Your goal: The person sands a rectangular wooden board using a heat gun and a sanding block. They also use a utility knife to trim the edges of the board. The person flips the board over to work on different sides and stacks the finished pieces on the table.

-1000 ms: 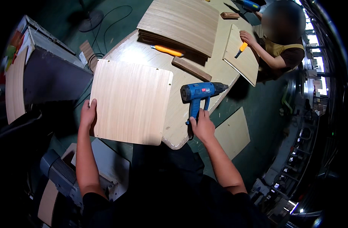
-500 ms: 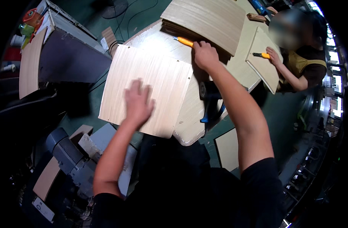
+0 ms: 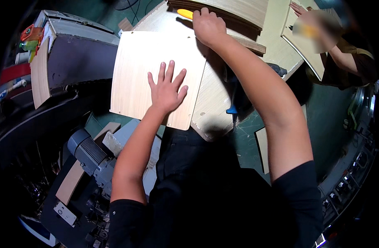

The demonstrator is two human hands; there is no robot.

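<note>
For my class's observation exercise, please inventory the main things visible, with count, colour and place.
Workbench: one, pale, centre.
Panel with holes: one, pale wood, workbench's near left.
Hand tool: one, yellow, beyond that panel.
Panel stack: one, brown, workbench's far side.
Wooden bar: one, brown, near the stack.
Heat gun: one, blue-black, workbench's right, partly hidden.
Co-worker: one, dark sleeve, upper right.
Co-worker's board: one, pale, before them.
Cabinet: one, grey-purple, upper left.
Motor: one, grey-blue, lower left.
Left hand: one, bare, spread on the panel.
Right hand: one, bare, closed around the hand tool.
</note>
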